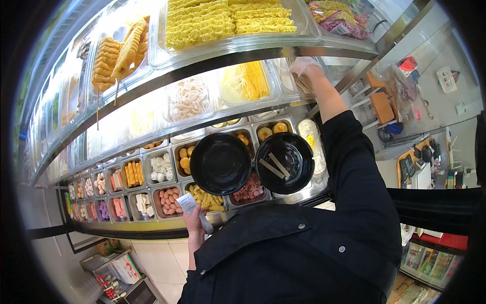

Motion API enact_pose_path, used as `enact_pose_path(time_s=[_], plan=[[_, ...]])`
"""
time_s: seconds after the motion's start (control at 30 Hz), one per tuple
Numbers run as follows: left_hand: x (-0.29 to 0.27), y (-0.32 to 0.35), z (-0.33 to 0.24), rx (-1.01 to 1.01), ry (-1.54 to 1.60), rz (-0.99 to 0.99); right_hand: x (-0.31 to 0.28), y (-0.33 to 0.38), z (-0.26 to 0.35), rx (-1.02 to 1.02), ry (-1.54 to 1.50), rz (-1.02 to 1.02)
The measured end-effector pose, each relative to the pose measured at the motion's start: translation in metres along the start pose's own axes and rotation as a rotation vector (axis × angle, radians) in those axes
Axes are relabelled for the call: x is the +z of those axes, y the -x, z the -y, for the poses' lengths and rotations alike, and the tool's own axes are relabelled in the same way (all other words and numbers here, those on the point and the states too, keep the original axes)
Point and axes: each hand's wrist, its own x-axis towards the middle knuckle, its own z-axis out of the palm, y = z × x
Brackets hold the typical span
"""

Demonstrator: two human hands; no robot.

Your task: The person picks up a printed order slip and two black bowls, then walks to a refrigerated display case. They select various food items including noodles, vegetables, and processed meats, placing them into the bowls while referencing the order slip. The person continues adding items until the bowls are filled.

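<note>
My left hand (193,222) is closed around a strip of white printed paper (187,203), a receipt-like slip curling below the fingers. At the upper right, my right hand (306,67), in a clear glove, reaches to a clear bin of pale flat strips (287,81) on the middle shelf; its fingertips are hard to make out against the bin. Two black bowls rest over the lower food pans. Nothing lies in the left bowl (220,163). Inside the right bowl (302,157) are two pale flat strips (272,168), side by side and apart.
Above is a shelf rail (202,63) with instant noodle blocks (233,20) and skewers (109,63) in clear bins. Yellow noodles (250,81) share the middle shelf. Lower pans hold sausages (169,200) and several other foods. A wrapped white package (310,139) lies beside the right bowl.
</note>
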Motion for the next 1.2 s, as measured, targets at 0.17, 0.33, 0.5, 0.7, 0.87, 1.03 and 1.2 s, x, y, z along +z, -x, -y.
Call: enact_pose_path(time_s=[0.17,0.33,0.5,0.7,0.87,1.03,1.2], plan=[[-0.004,0.001,0.003,-0.021,0.018,0.002,-0.006,0.000,-0.015,-0.138,0.106,-0.004],[-0.002,0.006,0.000,0.002,0.011,0.007,-0.012,0.002,-0.035,-0.318,-0.033,-0.167],[0.001,0.010,-0.002,-0.005,0.032,-0.024,-0.004,0.010,-0.049,0.046,-1.232,0.020],[-0.005,0.009,0.001,0.022,0.079,0.049,-0.001,0.032,-0.043,0.078,-1.359,0.062],[-0.010,0.009,0.000,0.038,0.080,0.043,-0.014,0.059,-0.022,0.144,-1.194,-0.197],[-0.010,0.015,-0.002,-0.015,0.039,0.003,-0.017,0.105,-0.031,-0.006,-1.209,-0.449],[-0.012,0.018,0.000,-0.030,0.030,0.044,0.013,0.171,-0.046,-0.192,-1.473,-0.471]])
